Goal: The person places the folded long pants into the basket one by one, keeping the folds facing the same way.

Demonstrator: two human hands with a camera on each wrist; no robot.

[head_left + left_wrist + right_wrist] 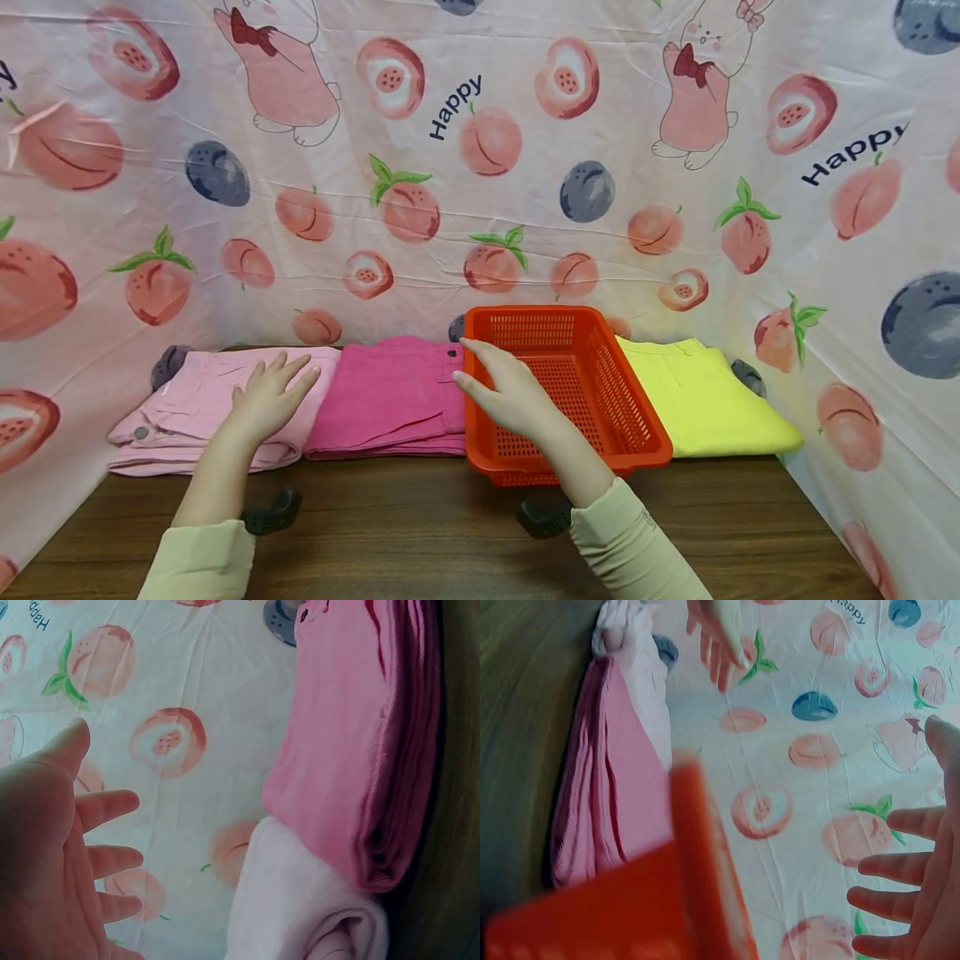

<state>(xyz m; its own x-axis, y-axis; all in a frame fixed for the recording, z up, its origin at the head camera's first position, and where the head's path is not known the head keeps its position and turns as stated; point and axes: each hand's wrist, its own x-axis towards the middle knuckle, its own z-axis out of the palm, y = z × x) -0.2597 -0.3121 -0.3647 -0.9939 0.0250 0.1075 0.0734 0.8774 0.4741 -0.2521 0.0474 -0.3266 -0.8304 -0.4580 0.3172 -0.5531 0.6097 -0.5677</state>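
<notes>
My left hand [266, 400] hovers over the folded light pink trousers [198, 383], its fingers spread and nothing held. Above the left rim of the red-orange plastic basket [637, 392] is my right hand [510, 392], fingers extended and also holding nothing. Folded hot pink trousers [390, 400] lie between the light pink ones and the basket. Both wrist views show straight fingers; the left wrist view has the hot pink trousers [345, 735] beside the left hand [52, 855], and the right wrist view has the basket [615, 907] below the right hand [930, 885].
A folded yellow garment [697, 400] lies just right of the basket. All of these stand in a row on a brown wooden table [390, 525], against a peach-printed cloth backdrop [495, 200] that also closes in both sides.
</notes>
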